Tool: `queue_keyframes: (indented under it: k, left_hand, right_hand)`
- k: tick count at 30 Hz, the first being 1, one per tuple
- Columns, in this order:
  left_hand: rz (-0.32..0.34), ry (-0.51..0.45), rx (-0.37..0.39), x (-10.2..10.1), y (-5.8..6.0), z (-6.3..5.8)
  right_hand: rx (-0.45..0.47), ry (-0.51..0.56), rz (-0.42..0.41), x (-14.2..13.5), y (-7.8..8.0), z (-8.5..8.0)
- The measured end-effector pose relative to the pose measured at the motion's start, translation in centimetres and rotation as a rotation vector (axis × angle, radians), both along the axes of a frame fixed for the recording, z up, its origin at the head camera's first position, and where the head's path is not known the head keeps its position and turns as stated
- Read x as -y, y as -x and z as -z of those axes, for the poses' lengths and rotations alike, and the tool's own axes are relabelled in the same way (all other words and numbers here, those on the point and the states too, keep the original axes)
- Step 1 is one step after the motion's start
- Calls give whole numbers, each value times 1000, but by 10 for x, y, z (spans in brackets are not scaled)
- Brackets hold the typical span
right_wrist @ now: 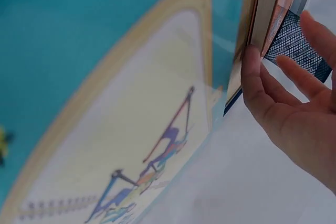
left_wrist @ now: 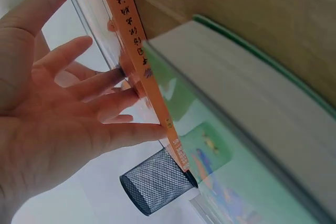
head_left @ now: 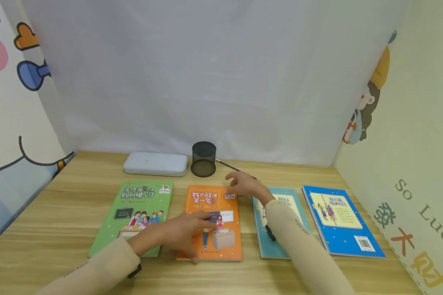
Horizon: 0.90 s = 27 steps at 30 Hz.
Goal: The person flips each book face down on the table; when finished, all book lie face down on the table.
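Note:
An orange book (head_left: 229, 227) lies face up on the table, its cover printed with a figure at a desk. My left hand (head_left: 181, 232) reaches over its left side, fingers spread and fairly straight. In the left wrist view the fingertips of that hand (left_wrist: 68, 111) lie at the orange book's cover and spine. At the book's upper right corner is my right hand (head_left: 246, 185), fingers loosely bent. Seen from the right wrist, one fingertip of this hand (right_wrist: 294, 114) meets the book's page edge while the others stand apart.
Left of the orange book lies a green book (head_left: 110, 229); to the right are a teal book (head_left: 299, 205), partly under my right sleeve, and a blue book (head_left: 345, 237). Behind them sit a white case (head_left: 155, 163), a black mesh pen holder (head_left: 204, 159) and a thin pen (head_left: 232, 166).

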<state>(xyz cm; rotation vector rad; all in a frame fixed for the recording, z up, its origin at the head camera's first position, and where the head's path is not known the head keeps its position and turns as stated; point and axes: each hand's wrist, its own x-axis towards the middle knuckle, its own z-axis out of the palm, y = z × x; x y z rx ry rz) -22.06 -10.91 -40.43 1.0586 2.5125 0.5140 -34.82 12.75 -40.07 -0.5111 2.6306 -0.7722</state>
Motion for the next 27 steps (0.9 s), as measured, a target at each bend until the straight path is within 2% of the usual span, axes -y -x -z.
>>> queue_keyframes:
  k: [5, 10, 14, 18, 23, 27]
  left_hand:
    - [-11, 28, -18, -2, -2, 3]
    - [-17, 65, -69, -6, -4, 4]
    - [-29, 84, -85, -8, -5, 2]
    - [-37, 95, -98, -9, -5, 3]
    - [-26, 91, -124, -8, -5, 5]
    - [-15, 90, -135, -8, -5, 7]
  right_hand:
    - [-15, -53, -24, 7, -2, -1]
    - [-58, -142, -39, 15, 1, -2]
    - [-57, -160, -32, 18, 2, -3]
    - [-38, -133, -45, 18, 2, -4]
    - [-10, -46, -50, 12, 0, -4]
    - [75, 72, -9, 5, -2, -3]
